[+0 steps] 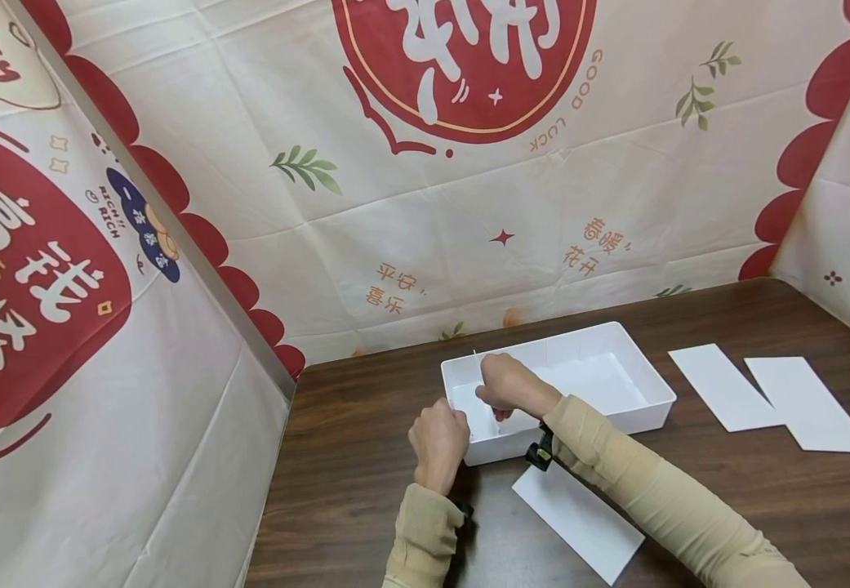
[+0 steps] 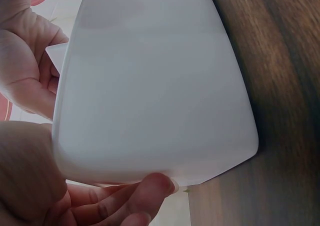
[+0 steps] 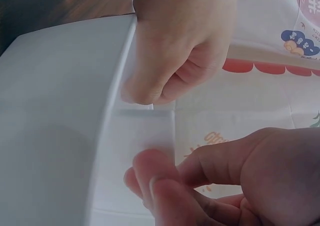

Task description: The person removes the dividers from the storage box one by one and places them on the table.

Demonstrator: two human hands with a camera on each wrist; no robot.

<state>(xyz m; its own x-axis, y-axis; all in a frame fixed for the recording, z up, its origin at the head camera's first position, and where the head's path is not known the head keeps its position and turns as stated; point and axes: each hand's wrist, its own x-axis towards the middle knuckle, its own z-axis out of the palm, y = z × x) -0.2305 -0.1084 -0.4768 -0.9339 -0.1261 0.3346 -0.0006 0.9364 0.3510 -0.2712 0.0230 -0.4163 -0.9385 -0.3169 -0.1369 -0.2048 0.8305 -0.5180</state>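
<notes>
A shallow white plastic box [image 1: 645, 418] lies on the table. My left hand [image 1: 439, 437] grips its near-left corner, the thumb inside the wall and the other fingers [image 2: 150, 193] curled along the outside in the left wrist view. Over the box's left part, my right hand [image 1: 514, 385] pinches a thin white divider panel [image 3: 137, 136] between thumb and fingers. The panel stands across the box, close to the left end wall; the right hand hides part of it in the head view. Its corner pokes above the rim in the left wrist view.
Two white panels [image 1: 724, 388] lie on the dark wood table [image 1: 366, 506] to the right of the box, their edges meeting. Another white panel [image 1: 582, 523] lies in front of the box, partly under the right forearm. Printed cloth [image 1: 410, 220] hangs behind and at both sides.
</notes>
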